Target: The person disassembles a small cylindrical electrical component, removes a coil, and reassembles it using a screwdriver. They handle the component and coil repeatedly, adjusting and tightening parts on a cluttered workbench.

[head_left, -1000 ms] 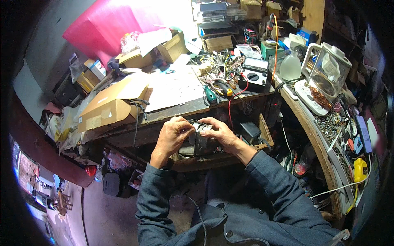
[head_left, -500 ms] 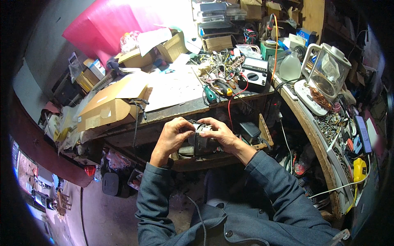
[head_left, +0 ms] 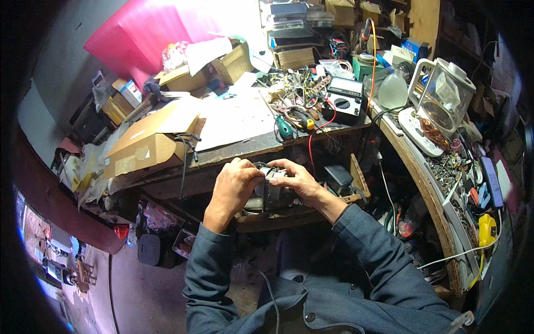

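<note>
Between my two hands, in front of the bench edge, is a small silver-grey and black device (head_left: 272,173) whose kind I cannot make out. My right hand (head_left: 299,181) grips it from the right, with the thumb along its near face and the fingers over its top. At its left side, my left hand (head_left: 236,186) is closed in a pinch, its back turned up. Whatever those fingertips pinch is hidden. A dark strip or cable hangs from the device toward the open space under the bench.
On the bench lie a green-handled screwdriver (head_left: 284,128), pliers (head_left: 305,119), an analog multimeter (head_left: 343,102) and tangled wires. An open cardboard box (head_left: 139,146) stands left. The right-hand bench holds a clear jug (head_left: 445,92), scattered small parts and a yellow tape measure (head_left: 487,230).
My left hand has rolled over and lifted slightly, so more of its back shows and its fingers are more hidden. The right hand and the device stay almost where they were.
</note>
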Demonstrator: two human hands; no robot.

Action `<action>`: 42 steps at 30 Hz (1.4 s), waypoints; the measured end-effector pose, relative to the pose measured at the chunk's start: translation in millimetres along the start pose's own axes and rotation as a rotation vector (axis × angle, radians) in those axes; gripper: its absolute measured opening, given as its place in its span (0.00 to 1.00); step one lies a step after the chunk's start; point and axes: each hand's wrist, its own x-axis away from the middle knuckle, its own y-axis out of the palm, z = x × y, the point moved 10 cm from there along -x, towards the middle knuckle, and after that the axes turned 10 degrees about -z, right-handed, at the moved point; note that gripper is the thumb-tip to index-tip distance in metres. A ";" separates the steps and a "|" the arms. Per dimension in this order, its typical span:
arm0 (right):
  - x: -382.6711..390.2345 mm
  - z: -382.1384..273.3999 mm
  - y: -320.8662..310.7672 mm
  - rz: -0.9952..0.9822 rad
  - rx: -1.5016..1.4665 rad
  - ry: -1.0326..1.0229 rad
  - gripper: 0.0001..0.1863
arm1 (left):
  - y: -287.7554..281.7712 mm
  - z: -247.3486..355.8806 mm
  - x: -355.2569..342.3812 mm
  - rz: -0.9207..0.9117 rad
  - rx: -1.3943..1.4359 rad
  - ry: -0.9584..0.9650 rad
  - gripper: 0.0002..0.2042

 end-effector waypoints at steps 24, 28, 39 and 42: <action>-2.9 6.8 -1.5 -0.010 0.030 0.008 0.32 | 36.4 -61.0 4.3 -0.131 0.769 -0.183 0.08; -2.1 4.1 0.1 0.004 0.050 0.008 0.31 | 36.8 -59.1 2.9 -0.124 0.764 -0.144 0.07; -3.1 5.4 0.3 -0.006 0.032 -0.010 0.32 | 38.9 -60.1 0.4 -0.175 0.761 -0.184 0.08; -2.8 7.9 0.6 -0.012 -0.003 0.016 0.32 | 34.5 -56.0 0.2 -0.124 0.690 -0.168 0.10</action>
